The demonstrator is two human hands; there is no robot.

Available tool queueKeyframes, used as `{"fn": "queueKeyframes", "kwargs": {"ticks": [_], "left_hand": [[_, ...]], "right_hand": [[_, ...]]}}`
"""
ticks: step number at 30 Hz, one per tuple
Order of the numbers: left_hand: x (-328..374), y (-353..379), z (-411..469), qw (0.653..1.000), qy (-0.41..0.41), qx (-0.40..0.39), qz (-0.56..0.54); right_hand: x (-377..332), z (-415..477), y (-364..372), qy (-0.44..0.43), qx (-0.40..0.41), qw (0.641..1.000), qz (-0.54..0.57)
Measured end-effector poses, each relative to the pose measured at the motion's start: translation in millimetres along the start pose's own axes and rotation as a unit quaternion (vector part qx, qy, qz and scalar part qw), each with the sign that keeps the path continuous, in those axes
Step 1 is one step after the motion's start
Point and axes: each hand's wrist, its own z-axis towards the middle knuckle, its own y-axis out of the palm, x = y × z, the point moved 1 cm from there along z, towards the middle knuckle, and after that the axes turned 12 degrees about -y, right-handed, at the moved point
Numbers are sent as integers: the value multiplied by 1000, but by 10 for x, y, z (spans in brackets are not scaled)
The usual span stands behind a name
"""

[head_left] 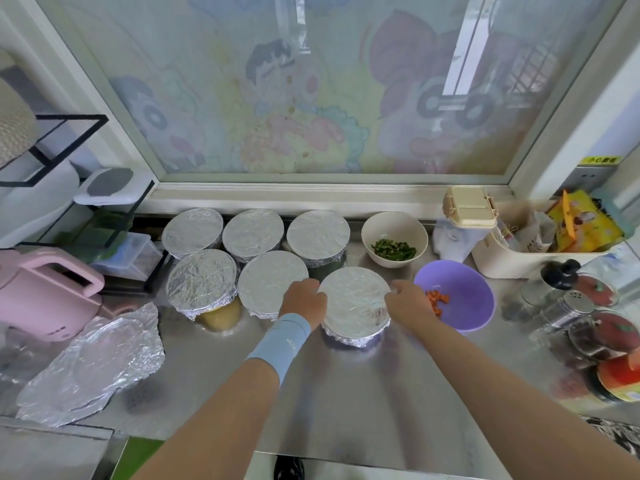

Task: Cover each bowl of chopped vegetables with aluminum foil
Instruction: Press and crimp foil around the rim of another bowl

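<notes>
At the right end of the front row, the foil-covered bowl (353, 303) sits between left hand (304, 299) and right hand (405, 303) — fingers curled onto its rim. The foil looks thin, light and easily torn — best crimped gently under the lip.

Wears a light-blue fabric wristband (281, 341) behind the left hand (304, 299), marked with a small faint logo; leaves the right forearm (485, 375) and right hand (407, 304) bare.
</notes>
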Motion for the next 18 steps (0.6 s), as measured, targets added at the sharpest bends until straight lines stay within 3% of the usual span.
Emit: {"fn": "queueKeyframes", "kwargs": {"ticks": [2,7,14,18], "left_hand": [[181,-53,16,1000,17,15,6],[779,-59,159,995,81,-35,49],[1431,89,825,991,103,-86,22],[1627,237,1145,986,105,-109,66]], "right_hand": [[-33,71,-132,-20,15,999,-28],[-119,429,-436,-34,65,997,-23],[-80,1062,-601,33,54,995,-83],[-20,1290,-543,47,-8,984,-172]]}}
